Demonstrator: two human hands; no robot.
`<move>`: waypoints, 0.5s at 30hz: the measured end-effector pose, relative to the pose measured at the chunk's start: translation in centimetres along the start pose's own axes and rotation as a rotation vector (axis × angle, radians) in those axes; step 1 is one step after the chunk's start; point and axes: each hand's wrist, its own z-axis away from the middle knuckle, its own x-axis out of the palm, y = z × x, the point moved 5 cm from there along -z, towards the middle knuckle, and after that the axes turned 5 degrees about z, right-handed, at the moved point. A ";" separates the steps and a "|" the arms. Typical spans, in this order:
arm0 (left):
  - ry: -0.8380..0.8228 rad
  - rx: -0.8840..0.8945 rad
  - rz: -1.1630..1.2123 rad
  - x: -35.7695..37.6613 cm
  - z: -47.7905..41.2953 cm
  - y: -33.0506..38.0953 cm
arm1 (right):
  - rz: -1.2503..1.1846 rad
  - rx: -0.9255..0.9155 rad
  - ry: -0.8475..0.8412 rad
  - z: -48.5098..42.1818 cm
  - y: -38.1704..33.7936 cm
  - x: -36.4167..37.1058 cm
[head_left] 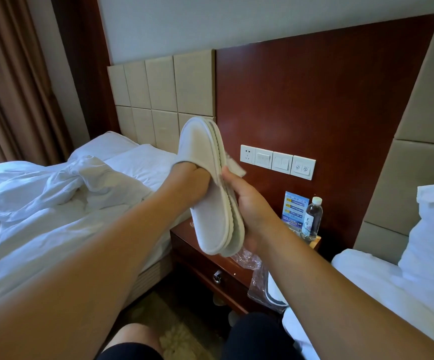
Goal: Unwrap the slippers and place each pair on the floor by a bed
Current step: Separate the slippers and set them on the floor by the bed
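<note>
I hold a pair of white slippers point(210, 193) upright in the air above the nightstand, soles pressed together. My left hand point(192, 183) is pushed into the toe cover of the nearer slipper, its fingers hidden inside. My right hand point(249, 203) grips the pair from the right along the sole edges. Crumpled clear plastic wrap point(247, 258) lies on the nightstand below. A second pair of slippers in plastic point(270, 289) lies at the nightstand's front right corner, partly hidden by my right forearm.
A wooden nightstand point(205, 266) stands between the left bed point(41, 216) and the right bed point(392, 281). A water bottle point(313, 216) and a blue card point(295, 207) stand on it. Wall switches point(278, 161) sit above. Carpeted floor point(158, 315) and my knees are below.
</note>
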 end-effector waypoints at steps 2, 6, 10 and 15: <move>-0.011 0.039 -0.046 0.0 0.0 -0.3 | 0.165 -0.003 0.069 -0.2 -0.4 -0.5; -0.053 0.069 -0.099 0.3 0.5 -0.9 | 0.598 -0.017 0.318 -0.3 -1.3 -1.3; -0.061 0.066 -0.081 0.5 0.9 -0.8 | 0.479 -0.132 0.412 0.3 -1.8 -1.8; -0.100 0.044 0.111 0.4 1.3 -0.1 | 0.002 -0.222 0.311 0.3 -2.0 -2.3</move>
